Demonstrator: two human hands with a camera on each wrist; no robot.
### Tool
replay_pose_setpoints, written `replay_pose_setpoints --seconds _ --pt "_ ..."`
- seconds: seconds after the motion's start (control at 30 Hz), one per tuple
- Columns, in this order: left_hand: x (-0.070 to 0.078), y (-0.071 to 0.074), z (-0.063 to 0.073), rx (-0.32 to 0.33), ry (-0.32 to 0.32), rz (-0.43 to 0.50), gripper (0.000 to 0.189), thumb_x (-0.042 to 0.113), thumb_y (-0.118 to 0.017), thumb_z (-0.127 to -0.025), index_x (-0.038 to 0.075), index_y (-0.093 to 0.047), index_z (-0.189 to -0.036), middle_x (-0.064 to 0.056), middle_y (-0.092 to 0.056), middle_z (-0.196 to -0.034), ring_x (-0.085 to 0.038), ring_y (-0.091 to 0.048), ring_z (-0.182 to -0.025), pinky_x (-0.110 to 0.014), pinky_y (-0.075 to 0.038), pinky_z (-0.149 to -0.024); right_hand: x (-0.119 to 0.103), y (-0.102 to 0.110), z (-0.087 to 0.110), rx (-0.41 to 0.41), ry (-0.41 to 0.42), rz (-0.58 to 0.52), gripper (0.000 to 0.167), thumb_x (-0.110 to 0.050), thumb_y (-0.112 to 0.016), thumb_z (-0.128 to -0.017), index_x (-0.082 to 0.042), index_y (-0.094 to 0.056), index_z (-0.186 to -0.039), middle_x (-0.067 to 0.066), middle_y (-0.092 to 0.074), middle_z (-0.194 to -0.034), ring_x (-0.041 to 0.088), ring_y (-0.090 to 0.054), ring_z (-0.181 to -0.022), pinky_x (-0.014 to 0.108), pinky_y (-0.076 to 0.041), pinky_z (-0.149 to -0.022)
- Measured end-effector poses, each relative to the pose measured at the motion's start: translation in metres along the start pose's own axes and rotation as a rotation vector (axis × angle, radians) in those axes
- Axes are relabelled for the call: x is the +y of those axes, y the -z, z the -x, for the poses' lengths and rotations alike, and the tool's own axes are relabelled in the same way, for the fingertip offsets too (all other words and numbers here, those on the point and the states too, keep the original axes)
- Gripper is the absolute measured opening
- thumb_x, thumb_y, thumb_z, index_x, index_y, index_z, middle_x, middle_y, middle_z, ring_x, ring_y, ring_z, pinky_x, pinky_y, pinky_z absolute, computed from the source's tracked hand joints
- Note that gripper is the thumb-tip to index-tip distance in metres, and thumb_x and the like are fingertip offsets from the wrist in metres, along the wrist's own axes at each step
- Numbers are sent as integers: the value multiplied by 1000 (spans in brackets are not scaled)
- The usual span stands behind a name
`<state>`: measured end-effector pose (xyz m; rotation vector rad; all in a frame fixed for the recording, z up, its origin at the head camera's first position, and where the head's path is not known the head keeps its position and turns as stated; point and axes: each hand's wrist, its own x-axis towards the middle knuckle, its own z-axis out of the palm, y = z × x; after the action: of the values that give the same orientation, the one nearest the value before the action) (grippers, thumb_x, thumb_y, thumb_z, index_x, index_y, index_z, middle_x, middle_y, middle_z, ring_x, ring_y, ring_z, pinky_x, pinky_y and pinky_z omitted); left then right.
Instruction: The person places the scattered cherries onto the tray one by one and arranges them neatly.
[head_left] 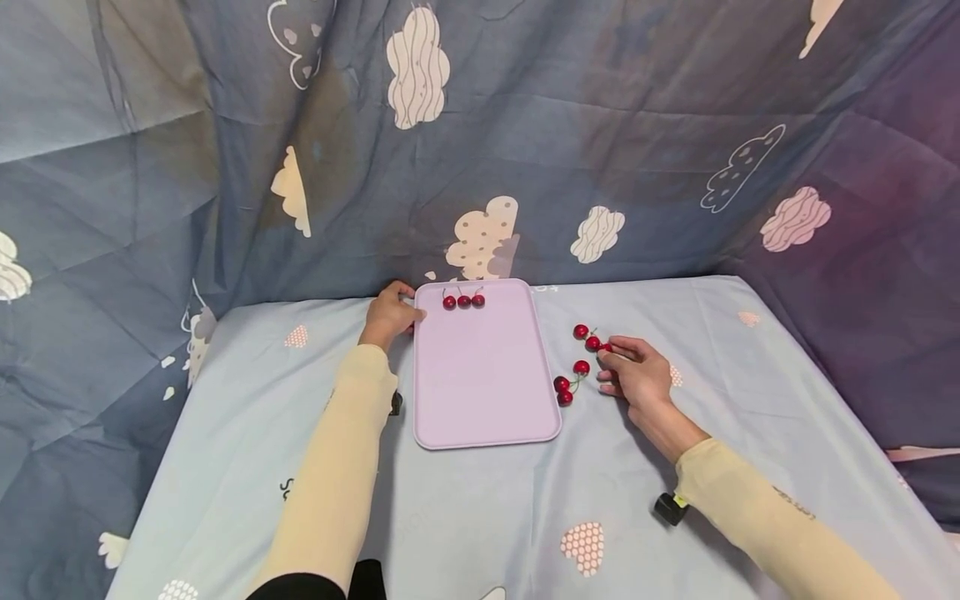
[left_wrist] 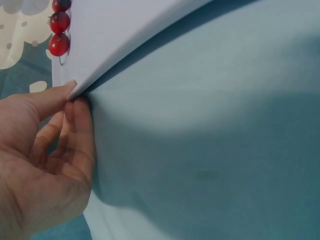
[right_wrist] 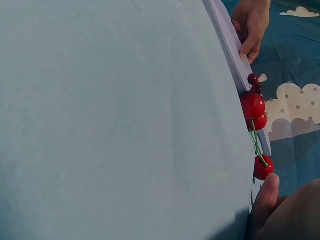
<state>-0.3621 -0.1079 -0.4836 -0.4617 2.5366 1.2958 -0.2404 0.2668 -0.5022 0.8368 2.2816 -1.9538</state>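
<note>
My left hand (head_left: 392, 315) pinches the left edge of a pale lilac tray (head_left: 483, 383) near its far corner; the left wrist view shows the thumb on top and fingers beneath the rim. Three dark red cherries (head_left: 464, 302) with stems lie in a row along the tray's far end. To the right of the tray, my right hand (head_left: 641, 373) pinches a cherry (head_left: 606, 348) between thumb and fingers, partly hidden by them. Two loose cherries (head_left: 581, 332) lie just beyond it. A joined cluster of three cherries (head_left: 581, 367) sits between the tray's right edge and that hand.
A light blue cloth (head_left: 472, 517) with printed hearts covers the table. Dark blue cloud-patterned fabric (head_left: 360, 167) hangs behind the table and at both sides. A small black device (head_left: 670, 508) is at the right wrist.
</note>
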Motion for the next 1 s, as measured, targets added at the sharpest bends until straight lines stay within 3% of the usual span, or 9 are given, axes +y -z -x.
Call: replay_pose_setpoints --seconds 0.37,0.57,0.73,0.87,1.0 --pt "0 2 3 0 -5 -5 46 17 -74 -99 14 -54 -140 -13 -60 -112 -26 -66 -94 -36 -54 -86 0 -1 3 39 -6 -86 44 -13 -71 -101 -8 -58 -143 -5 -66 -106 6 -71 -69 27 -62 -61" --pt "0 2 3 -2 -15 5 46 16 -75 -98 14 -55 -139 -13 -60 -110 -25 -66 -92 -34 -54 -84 -2 0 9 78 -24 -197 41 -13 -73 -100 -8 -59 -138 -4 -66 -101 7 -72 -80 28 -64 -68" --pt "0 1 -1 5 -16 10 44 15 -75 -97 14 -56 -137 -12 -61 -109 -24 -66 -91 -33 -54 -81 -9 -7 12 102 51 -309 43 -6 -76 -96 -3 -60 -136 -1 -64 -104 9 -72 -91 28 -64 -73" --pt "-1 0 -4 2 -7 8 44 16 -75 -97 15 -55 -137 -13 -62 -109 -24 -66 -90 -33 -54 -80 -17 -20 12 86 127 -432 43 1 -76 -94 2 -60 -133 3 -66 -105 12 -75 -88 27 -64 -76" --pt "-1 1 -5 0 0 -3 45 17 -75 -98 15 -55 -138 -13 -63 -110 -24 -66 -90 -33 -54 -81 -25 -36 12 51 142 -487 41 3 -76 -93 2 -60 -131 2 -69 -101 11 -75 -82 26 -64 -74"
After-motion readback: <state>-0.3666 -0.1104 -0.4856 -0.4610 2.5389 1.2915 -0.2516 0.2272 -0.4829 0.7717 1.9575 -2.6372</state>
